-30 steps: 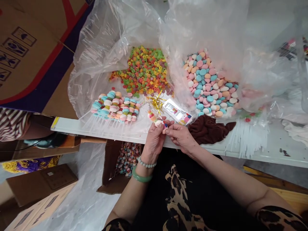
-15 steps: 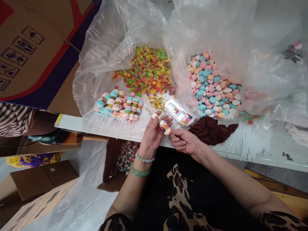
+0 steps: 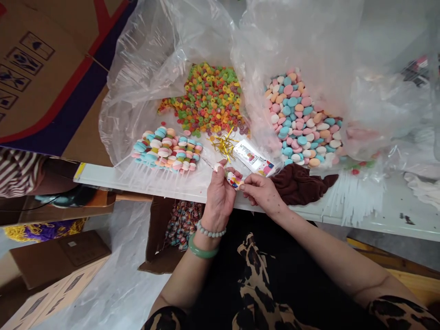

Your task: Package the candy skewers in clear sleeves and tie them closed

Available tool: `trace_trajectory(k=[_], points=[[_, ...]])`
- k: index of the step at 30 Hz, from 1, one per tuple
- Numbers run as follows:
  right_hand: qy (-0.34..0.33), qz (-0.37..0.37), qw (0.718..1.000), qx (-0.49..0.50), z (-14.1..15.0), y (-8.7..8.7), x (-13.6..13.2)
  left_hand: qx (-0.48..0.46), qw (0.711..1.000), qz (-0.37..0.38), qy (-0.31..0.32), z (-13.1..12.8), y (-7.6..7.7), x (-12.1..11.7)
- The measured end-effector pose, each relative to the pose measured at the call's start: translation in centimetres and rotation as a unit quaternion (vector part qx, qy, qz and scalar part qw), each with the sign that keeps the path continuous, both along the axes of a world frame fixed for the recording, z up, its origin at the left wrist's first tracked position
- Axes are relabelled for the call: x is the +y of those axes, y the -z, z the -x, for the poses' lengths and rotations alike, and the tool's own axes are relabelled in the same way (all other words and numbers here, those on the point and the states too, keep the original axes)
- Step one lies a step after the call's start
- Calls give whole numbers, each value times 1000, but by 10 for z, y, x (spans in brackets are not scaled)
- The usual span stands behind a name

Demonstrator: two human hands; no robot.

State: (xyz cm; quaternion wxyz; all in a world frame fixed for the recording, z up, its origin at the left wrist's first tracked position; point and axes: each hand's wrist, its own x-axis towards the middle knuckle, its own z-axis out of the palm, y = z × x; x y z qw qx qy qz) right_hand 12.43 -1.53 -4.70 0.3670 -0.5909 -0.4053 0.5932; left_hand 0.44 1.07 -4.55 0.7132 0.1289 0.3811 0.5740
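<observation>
Watching through the head camera, I see a short candy stick (image 3: 234, 181) held between both hands, just above the edge of the white worktop (image 3: 103, 176). The left hand (image 3: 219, 197) is curled closed around one side of it, and the right hand (image 3: 261, 192) pinches the other side between thumb and forefinger, so both are gripping it. Just beyond the hands lie a tuft of gold tinsel ties (image 3: 224, 145) and a printed card packet (image 3: 253, 158). A brown cloth (image 3: 302, 184) sits just right of the right hand. Farther up, on a clear plastic bag (image 3: 165, 73), I see 2 loose heaps: ring candies (image 3: 202, 101) and pastel disc candies (image 3: 302, 114). Rows of disc candy skewers (image 3: 167, 150) lie to the left of the hands. Below the worktop, a cardboard box (image 3: 156, 243) holds more wrapped sweets (image 3: 182, 224).
</observation>
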Motion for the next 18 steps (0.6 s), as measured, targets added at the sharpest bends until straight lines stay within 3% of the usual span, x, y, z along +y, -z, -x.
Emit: trace_trajectory(k=[6,13,15,18], points=[[30,16,999,-15,8,14,0,59,998,-35,-1,-10,4,-11],[53,-117,978,-163,10,19,-4,52,998,-10,16,-14,6,-13],[44,-112,983,-137,8,16,-3,31,999,-9,23,-10,5,-11],[-10,-16,1000,13,2,6,-4,-6,1000,-8,19,0,2,-5]])
